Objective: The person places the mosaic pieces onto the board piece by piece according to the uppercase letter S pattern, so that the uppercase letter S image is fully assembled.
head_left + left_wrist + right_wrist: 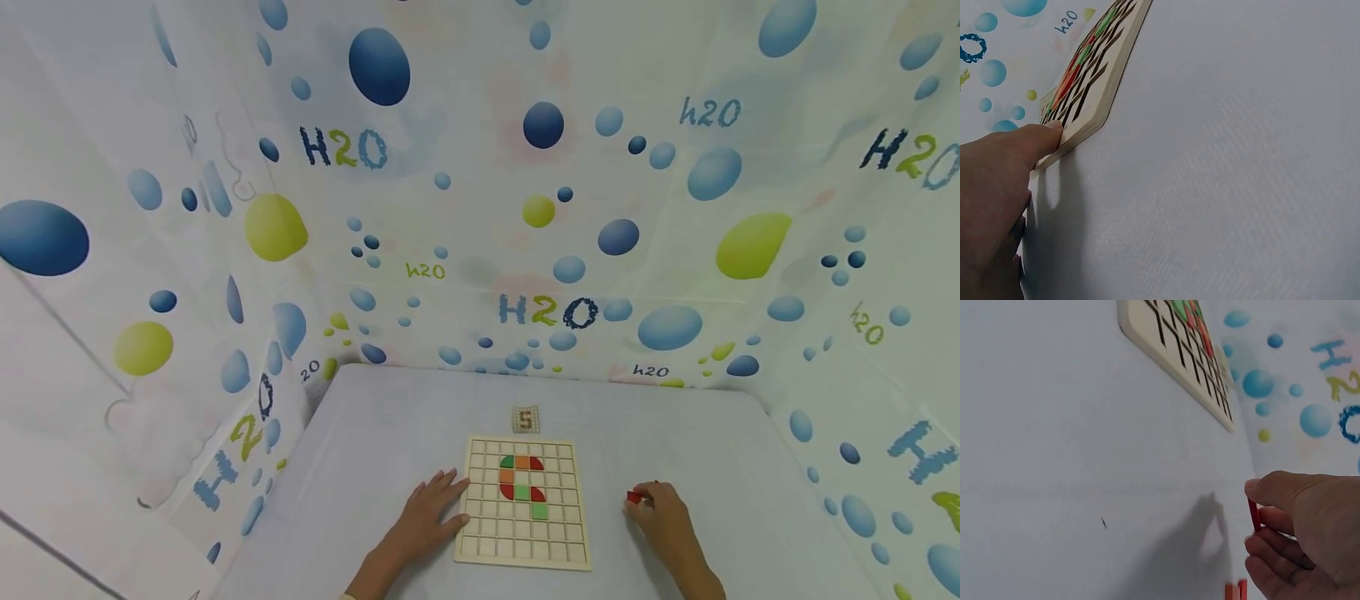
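A square wooden grid board (557,531) lies on the table, with several green, orange and red tiles, some with a rounded side, set in its middle cells. My left hand (427,515) is at the board's left edge; in the left wrist view its thumb (1044,139) touches the rim, while the other fingers are mostly hidden. Off to the right of the board, my right hand (666,518) pinches a small red tile (1254,514) between thumb and fingers, above the table. Low in the right wrist view, more red and orange tiles (1230,592) show beside that hand, partly cut off.
Just beyond the board lies a small card (526,419) with an S-like figure on a grid. The white table (420,408) is enclosed at the back and sides by a curtain (480,208) printed with bubbles and H2O lettering.
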The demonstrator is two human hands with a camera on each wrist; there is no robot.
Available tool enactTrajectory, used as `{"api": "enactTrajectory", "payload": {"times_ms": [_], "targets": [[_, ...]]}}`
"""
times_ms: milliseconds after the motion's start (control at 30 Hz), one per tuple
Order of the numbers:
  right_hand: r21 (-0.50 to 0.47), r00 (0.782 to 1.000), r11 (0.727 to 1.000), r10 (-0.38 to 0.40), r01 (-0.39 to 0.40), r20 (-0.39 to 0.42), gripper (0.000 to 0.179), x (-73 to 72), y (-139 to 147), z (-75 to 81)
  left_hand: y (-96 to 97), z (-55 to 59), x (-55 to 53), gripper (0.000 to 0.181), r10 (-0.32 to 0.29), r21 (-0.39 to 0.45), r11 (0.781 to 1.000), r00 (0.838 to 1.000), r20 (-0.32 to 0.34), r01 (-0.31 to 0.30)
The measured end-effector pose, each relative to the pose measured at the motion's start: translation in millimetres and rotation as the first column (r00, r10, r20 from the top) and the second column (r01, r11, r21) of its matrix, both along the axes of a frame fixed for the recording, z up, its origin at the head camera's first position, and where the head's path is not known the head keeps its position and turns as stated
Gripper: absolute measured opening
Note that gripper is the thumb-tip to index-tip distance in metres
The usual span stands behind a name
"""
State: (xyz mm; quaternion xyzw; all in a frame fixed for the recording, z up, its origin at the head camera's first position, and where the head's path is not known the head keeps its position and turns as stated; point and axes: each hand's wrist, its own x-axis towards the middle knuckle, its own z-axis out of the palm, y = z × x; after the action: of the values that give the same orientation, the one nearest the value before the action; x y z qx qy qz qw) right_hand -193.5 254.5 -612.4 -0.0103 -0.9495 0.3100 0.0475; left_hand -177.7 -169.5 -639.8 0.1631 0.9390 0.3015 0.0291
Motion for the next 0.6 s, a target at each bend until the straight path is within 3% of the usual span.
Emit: {"api": "enactTrajectory", "payload": {"times_ms": [367,600], "targets": [[-0.041,0.982,0.988,0.153,-0.149,0.107,0.026,14.1,-83,1.8,-0.6,-0.5,-0.7,0.064,-0.005,0.005,1.0,1.0,-0.011,0.005],[-0.052,0.954,0.954,0.298,-0.296,0.041,0.022,24.2,-108,-9.7,-1.4,-0.5,-1.5,0.064,-0.005,0.006,1.0,1.0,-0.007,0.005]]}}
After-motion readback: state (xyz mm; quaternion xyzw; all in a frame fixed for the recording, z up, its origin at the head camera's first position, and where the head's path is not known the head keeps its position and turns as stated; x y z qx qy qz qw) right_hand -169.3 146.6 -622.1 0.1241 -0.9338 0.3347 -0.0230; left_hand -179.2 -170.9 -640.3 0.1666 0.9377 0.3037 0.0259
